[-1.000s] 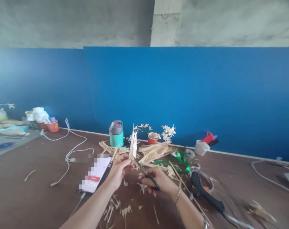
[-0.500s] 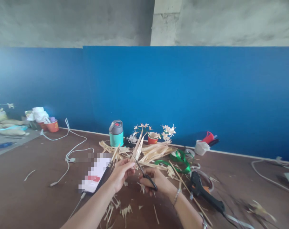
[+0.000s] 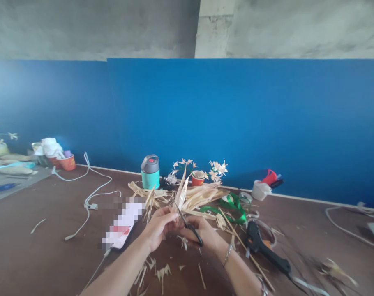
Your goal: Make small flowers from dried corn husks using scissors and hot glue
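Between the fingers of my left hand (image 3: 160, 226) is a pale dried corn husk piece (image 3: 181, 193), its split points standing upward. My right hand (image 3: 202, 236) is closed on black-handled scissors (image 3: 191, 230). Their blades cross the lower part of the husk, close to my left fingertips. Small husk scraps (image 3: 164, 271) are strewn on the brown table (image 3: 66, 259) below both hands. Behind them lies a heap of dried husks (image 3: 204, 197). White husk flowers (image 3: 218, 168) rise around a red paper cup (image 3: 197, 178).
A phone (image 3: 123, 224) with a cable lies left of my hands, and a turquoise flask (image 3: 150, 172) stands behind. At right are green ribbon (image 3: 234, 207), a black glue gun (image 3: 265, 246) and a white cup (image 3: 261, 190). A blue partition (image 3: 236, 115) borders the table.
My left hand and the husk have shifted slightly right, closer to my right hand. The scissors stay at the base of the husk.
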Motion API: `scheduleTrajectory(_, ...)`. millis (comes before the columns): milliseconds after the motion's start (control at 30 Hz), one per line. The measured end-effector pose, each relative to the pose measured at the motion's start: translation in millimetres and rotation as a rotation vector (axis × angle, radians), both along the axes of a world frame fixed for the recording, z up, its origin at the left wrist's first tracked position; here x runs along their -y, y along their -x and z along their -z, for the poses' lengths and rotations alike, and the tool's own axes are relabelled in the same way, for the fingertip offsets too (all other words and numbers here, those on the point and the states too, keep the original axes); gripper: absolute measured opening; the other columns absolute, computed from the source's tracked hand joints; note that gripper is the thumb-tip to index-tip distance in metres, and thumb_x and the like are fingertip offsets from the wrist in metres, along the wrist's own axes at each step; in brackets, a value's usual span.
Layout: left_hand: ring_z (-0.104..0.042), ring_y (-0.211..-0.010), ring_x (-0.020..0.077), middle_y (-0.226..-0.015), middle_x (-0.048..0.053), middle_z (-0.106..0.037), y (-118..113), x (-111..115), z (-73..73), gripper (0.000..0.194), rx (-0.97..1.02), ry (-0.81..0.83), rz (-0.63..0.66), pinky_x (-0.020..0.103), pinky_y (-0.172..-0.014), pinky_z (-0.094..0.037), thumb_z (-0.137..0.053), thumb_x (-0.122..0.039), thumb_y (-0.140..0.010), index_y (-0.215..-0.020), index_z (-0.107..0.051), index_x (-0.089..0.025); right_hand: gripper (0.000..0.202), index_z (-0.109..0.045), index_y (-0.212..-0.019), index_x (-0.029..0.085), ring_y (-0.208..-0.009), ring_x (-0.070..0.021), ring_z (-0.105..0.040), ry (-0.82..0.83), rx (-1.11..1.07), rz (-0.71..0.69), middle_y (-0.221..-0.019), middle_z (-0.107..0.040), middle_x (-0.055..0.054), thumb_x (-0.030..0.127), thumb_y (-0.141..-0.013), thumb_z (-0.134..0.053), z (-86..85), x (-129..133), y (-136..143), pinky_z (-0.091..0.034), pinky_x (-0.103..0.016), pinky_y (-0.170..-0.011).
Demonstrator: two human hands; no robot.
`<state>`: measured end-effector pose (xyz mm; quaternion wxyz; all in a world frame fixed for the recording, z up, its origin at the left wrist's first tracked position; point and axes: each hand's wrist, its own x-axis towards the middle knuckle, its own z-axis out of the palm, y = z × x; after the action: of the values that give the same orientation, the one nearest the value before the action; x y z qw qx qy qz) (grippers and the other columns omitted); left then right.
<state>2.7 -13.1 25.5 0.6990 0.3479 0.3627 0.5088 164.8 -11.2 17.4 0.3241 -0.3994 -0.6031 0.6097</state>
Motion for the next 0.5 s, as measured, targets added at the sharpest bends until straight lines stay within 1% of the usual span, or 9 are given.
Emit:
scheduleTrajectory(233,-0.052,-0.048,0.0062,-0.054,-0.003,-0.058,-0.5,0.9,-2.1,0.018,-0.032,-0.012,-0.02,0.016,-0.049,-0.039,-0.075,-0.021,-0.058,-0.06,-0.059,-0.013,0.02,-0.062,-0.071,0.014,-0.034,-0.0036,-0.037,-0.012,0.05,0.0,-0.045,-0.046,0.007,0.032,-0.066,-0.069,0.9,-0.2,-0.9,-0.024,-0.015,-0.031)
scheduleTrajectory(333,-0.054,-0.051,0.0075,-0.056,-0.002,-0.059,-0.8,1.0,-1.4,0.017,-0.044,-0.004,-0.017,0.017,-0.051,-0.041,-0.075,-0.022,-0.058,-0.065,-0.062,-0.013,0.024,-0.061,-0.073,0.014,-0.034,-0.0043,-0.038,0.014,0.06,0.016,-0.045,-0.047,0.007,0.034,-0.064,-0.07,-1.8,0.2,-0.7,-0.025,-0.015,-0.031)
scheduleTrajectory(433,-0.054,-0.05,0.0075,-0.056,-0.002,-0.06,-1.2,1.1,-0.5,0.018,-0.077,0.01,0.0,0.018,-0.049,-0.04,-0.075,-0.022,-0.058,-0.069,-0.063,-0.014,0.034,-0.057,-0.082,0.016,-0.035,-0.0054,-0.041,0.015,0.032,0.064,-0.051,-0.054,0.006,0.038,-0.061,-0.071,-6.0,-2.4,-3.6,-0.03,-0.017,-0.033)
scheduleTrajectory(500,-0.053,-0.048,0.0076,-0.055,-0.002,-0.06,-1.0,0.9,-0.5,0.017,-0.102,0.024,0.008,0.019,-0.049,-0.039,-0.075,-0.021,-0.058,-0.069,-0.063,-0.014,0.039,-0.053,-0.084,0.017,-0.035,-0.0064,-0.041,-0.01,0.046,0.136,-0.048,-0.054,0.007,0.041,-0.06,-0.071,-8.9,-6.1,-8.3,-0.032,-0.018,-0.035)
